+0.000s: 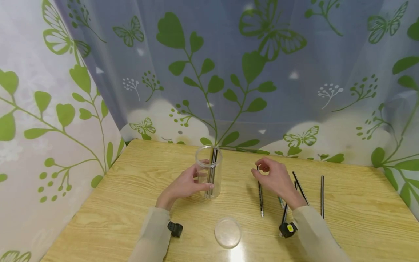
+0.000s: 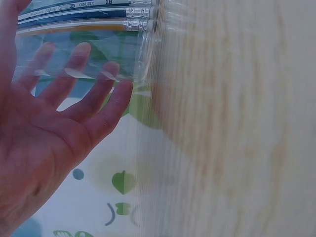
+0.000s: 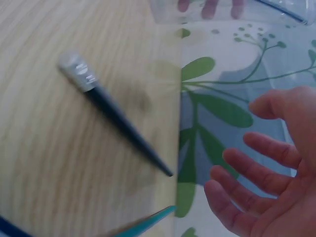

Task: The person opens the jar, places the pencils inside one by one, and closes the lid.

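Wooden table [image 1: 108,211], loose pencils [image 1: 260,196], lid [image 1: 227,233], left grip [image 1: 186,183] around clear jar [image 1: 217,180], right grip [image 1: 276,178] spread

The left forearm [image 1: 152,233] and right forearm [image 1: 315,229], covered by pale sleeves [image 1: 147,242], are extended forward. The left hand [image 1: 184,185] is turned palm inward, its thumb [image 1: 203,187] placed nearer the viewer and its fingers [image 2: 111,108] spread and gently bent. The right hand [image 1: 276,180] is held raised, thumb [image 3: 276,103] separated from loosely curved fingers [image 3: 259,170].
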Available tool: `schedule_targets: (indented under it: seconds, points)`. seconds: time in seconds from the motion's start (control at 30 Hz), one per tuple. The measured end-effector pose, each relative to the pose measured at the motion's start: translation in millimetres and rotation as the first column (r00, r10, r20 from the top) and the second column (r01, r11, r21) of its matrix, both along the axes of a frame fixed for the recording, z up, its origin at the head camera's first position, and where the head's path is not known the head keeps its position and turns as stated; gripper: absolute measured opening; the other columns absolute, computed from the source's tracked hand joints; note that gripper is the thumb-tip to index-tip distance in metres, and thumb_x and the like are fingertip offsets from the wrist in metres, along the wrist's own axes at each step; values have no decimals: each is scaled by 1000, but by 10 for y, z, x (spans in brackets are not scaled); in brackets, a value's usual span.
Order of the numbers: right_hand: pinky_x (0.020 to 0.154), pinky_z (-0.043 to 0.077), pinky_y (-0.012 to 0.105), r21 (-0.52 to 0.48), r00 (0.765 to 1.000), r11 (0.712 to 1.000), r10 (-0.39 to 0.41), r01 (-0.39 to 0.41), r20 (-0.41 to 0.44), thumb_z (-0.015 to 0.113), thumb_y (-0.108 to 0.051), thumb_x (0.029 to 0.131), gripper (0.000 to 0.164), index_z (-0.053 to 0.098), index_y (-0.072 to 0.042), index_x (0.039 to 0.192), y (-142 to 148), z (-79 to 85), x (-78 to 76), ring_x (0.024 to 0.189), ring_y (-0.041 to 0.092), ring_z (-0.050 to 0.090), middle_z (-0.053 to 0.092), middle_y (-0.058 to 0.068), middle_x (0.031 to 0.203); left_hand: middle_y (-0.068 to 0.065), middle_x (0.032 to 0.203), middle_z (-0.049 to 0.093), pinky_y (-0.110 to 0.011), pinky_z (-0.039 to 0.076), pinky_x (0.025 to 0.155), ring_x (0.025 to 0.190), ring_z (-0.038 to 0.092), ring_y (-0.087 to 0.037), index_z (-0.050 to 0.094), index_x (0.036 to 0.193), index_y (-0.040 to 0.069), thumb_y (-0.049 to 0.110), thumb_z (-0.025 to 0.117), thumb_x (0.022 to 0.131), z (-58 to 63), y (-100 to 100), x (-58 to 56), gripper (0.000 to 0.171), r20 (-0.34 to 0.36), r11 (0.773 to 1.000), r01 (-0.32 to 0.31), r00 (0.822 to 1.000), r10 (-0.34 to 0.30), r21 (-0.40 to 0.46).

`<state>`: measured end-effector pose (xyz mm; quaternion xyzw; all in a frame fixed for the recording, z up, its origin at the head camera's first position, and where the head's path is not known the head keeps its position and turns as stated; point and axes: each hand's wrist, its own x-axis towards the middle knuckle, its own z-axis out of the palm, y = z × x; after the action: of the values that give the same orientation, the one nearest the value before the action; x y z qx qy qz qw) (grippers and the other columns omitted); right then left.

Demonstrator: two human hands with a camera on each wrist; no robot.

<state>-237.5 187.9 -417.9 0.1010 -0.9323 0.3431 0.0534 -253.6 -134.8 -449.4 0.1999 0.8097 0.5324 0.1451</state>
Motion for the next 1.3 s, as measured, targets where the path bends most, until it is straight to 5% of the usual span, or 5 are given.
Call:
schedule_targets:
  seconds: [0.4, 0.93, 1.3]
  points:
    - [78, 58, 49, 85, 995, 994, -68, 62, 75, 63, -39, 99, 41, 67, -5, 123, 70, -135, -28, 99, 32, 69, 72, 18, 113, -3, 160, 44, -54, 45, 116, 144, 46, -36, 38, 157, 29, 30, 83, 87, 10, -2, 3, 83, 14, 1000, -6, 1000, 6, 3]
    - [55, 50, 30, 162, 966, 984, -107, 69, 237, 68, -36, 96, 44, 67, 1, 121, 90, -271, -48, 71, 18, 65, 73, 17, 104, -5, 158, 45, -53, 45, 115, 144, 47, -34, 37, 157, 31, 33, 84, 86, 4, 0, 2, 85, 20, 1000, -19, 1000, 20, -14]
    - [52, 45, 28, 185, 961, 980, -114, 68, 251, 73, -26, 92, 41, 67, 3, 120, 12, -285, -51, 64, 16, 60, 73, 12, 94, -6, 157, 47, -53, 46, 115, 143, 48, -35, 37, 158, 28, 33, 83, 86, -2, 0, 2, 85, 11, 1000, -23, 1000, 23, -18]
